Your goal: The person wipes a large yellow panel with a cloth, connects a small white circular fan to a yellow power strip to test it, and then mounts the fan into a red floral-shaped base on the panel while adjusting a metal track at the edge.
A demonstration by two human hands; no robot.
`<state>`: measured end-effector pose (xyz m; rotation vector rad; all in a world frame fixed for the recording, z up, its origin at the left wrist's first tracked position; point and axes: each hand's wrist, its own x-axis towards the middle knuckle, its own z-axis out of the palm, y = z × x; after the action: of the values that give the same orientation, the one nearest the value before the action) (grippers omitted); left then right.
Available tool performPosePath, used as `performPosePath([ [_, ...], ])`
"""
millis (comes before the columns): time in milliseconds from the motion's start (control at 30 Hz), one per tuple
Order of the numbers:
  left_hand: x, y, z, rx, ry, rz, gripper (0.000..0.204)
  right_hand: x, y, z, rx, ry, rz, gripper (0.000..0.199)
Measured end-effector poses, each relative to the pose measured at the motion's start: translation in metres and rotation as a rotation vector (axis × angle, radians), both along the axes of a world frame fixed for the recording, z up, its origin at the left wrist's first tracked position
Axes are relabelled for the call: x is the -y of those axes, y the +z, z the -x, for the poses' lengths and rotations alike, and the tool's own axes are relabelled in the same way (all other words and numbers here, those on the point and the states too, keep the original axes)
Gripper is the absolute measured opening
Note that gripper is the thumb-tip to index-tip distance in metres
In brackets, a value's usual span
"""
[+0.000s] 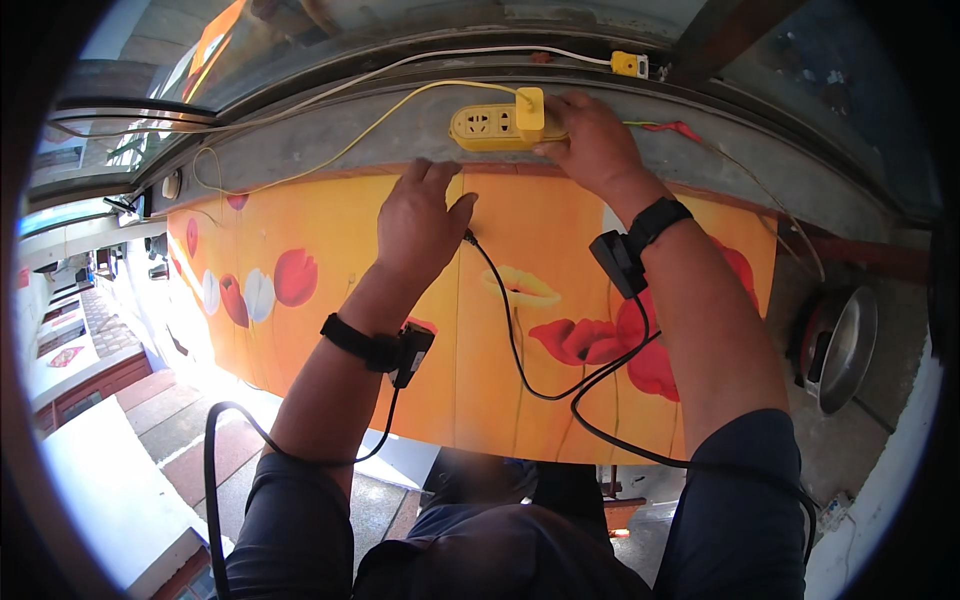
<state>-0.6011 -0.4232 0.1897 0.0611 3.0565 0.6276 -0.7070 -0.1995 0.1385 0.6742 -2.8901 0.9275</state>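
On the grey ledge lies a yellow power strip (478,126) with a yellow charger plug (530,113) standing in its sockets. My right hand (600,150) is curled around the strip's right end, thumb at the front edge and fingers behind, close to the charger; its hold is partly hidden. My left hand (422,220) rests palm down at the table's far edge, fingers stretched forward and thumb apart, with nothing in it. Beside its thumb, the end of a black cable (500,287) lies on the flower-patterned tabletop (400,400).
A thin yellow cord (375,130) curves left from the charger. Farther back, a white cable (440,52) leads to a yellow socket (629,65). Both wrists wear straps with small black devices and trailing cables. A metal pan (848,350) stands right of the table.
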Motion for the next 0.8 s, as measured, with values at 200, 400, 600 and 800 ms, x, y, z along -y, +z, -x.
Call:
performPosePath([
  [200, -0.046, 0.046, 0.084, -0.485, -0.472, 0.159, 0.044, 0.005, 0.001, 0.004, 0.007, 0.028, -0.008, 0.045],
  [400, -0.048, 0.040, 0.112, -0.069, -0.506, 0.305, 0.048, 0.002, -0.005, 0.004, -0.014, 0.035, 0.026, 0.044],
  [600, -0.045, 0.041, 0.119, -0.016, -0.534, 0.207, 0.044, 0.000, -0.007, 0.002, -0.015, 0.020, -0.005, 0.046],
  [800, -0.035, 0.086, 0.140, -0.039, -0.442, 0.164, 0.047, 0.003, -0.002, 0.000, 0.000, 0.002, -0.041, 0.054],
])
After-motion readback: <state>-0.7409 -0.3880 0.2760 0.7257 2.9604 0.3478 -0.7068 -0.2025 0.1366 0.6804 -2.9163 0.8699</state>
